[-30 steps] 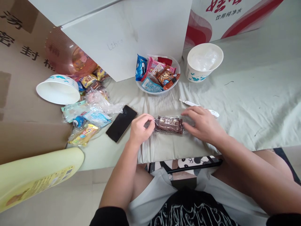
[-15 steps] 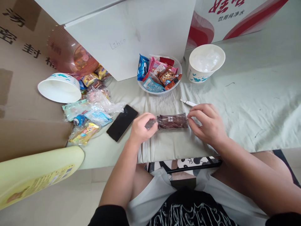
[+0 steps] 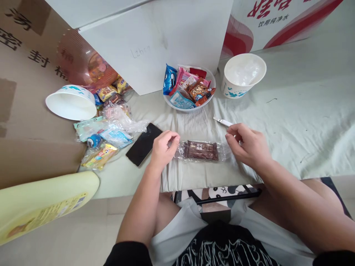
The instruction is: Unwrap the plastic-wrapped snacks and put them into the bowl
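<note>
Though near left fingers [image 3: 168, 136], phone [image 3: 142, 146] face-up

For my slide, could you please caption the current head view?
Hands flank a brown packet in clear film, a bowl of snacks beyond.

Here's the brown wrapped packet [image 3: 201, 150], flat on the cloth-covered worktop [image 3: 299, 111], dead centre of our clock! The left hand [image 3: 164, 149] sits at nine, fingers curled at the clear film's end, though the grip itself is hard to read. Over at three, the right hand [image 3: 252, 146], thumb near the film's other end. A slim white knife [image 3: 224, 122] points out at one, partly hidden by that hand, and beyond it stands a paper tub [image 3: 235, 90] with clear plastic inside. Just before twelve, a bowl [image 3: 211, 77] of bright snacks! Past the left hand at nine, a black phone [image 3: 141, 149].
</note>
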A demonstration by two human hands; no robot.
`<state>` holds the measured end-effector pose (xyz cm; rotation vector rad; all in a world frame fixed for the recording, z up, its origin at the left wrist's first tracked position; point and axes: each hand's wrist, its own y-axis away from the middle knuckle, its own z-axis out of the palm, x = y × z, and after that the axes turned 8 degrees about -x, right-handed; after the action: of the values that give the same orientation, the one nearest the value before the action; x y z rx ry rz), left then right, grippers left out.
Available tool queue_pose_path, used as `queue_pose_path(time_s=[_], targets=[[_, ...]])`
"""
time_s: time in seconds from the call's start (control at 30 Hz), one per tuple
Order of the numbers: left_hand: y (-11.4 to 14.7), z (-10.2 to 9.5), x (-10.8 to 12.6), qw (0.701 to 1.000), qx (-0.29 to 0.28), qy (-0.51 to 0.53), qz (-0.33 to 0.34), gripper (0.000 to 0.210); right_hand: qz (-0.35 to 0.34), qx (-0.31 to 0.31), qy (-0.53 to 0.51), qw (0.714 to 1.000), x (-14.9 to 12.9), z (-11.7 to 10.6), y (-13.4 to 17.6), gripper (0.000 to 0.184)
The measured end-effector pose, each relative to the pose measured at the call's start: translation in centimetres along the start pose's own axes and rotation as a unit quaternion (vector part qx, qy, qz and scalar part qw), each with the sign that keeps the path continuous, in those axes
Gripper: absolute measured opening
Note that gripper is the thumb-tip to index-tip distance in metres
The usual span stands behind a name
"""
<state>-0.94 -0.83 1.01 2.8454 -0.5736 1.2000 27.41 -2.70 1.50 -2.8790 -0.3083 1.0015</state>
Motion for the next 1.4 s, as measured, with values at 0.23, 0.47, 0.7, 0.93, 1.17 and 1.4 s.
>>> queue_pose_path(time_s=[0.23, 0.47, 0.7, 0.93, 1.17, 1.4], targets=[[1.0, -1.9, -1.0, 0.997, -0.078, 0.014, 0.02, 0.023, -0.112, -0.197, -0.106, 0.968, 2.0, -2.8, -1.2, 0.035], [1.6, -1.5, -1.6, 0.993, -0.073, -0.024, -0.095, 0.031, -0.027, -0.069, -0.016, 0.997, 1.6, -3.2, -0.9, 0.016], [0.8, -1.0, -0.3, 0.97, -0.007, -0.12, -0.211, 0.028, 0.1, -0.061, 0.034, 0.993, 0.8, -2.9, -0.5, 0.013], [1.0, -1.5, 2.8, 0.907, -0.058, -0.232, -0.347, 0.045, 0.033, -0.043, -0.019, 0.998, 1.4, -2.3, -0.4, 0.013], [1.2, -2.3, 3.4, 0.879, -0.1, -0.265, -0.384, 0.031, 0.056, -0.045, 0.037, 0.997, 1.5, -2.3, -0.6, 0.024], [1.9, -1.7, 2.2, 0.943, -0.081, -0.162, -0.279, 0.03, 0.08, -0.095, 0.018, 0.992, 1.1, -1.9, -0.8, 0.017]])
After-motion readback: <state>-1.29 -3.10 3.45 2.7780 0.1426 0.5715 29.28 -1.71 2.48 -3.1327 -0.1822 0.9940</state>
